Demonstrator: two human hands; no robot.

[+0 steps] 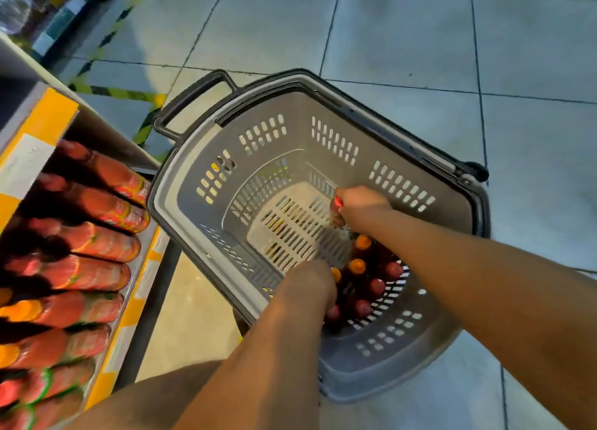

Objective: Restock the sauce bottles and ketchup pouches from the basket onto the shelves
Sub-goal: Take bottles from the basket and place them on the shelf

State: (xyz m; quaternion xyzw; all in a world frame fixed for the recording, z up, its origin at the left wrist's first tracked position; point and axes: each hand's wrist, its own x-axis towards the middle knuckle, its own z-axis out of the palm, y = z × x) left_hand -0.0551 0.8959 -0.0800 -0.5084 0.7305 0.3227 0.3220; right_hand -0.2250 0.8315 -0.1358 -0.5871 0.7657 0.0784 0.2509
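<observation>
A grey plastic basket [323, 132] stands on the tiled floor beside the shelf. Several sauce bottles [371, 281] with red and orange caps stand packed in its near corner. My right hand [358, 206] reaches into the basket and grips a red-capped bottle [337, 203] by its top. My left hand [310, 284] is down among the bottles, its fingers hidden behind the wrist, closed on a red-capped bottle [332, 313]. No ketchup pouches show.
On the left, a shelf [142, 268] with a yellow price strip holds a row of several red sauce bottles [97, 242]. The basket's black handle [193, 96] points toward the shelf. Yellow-black floor tape [122, 90] runs behind. Grey tiles spread to the right.
</observation>
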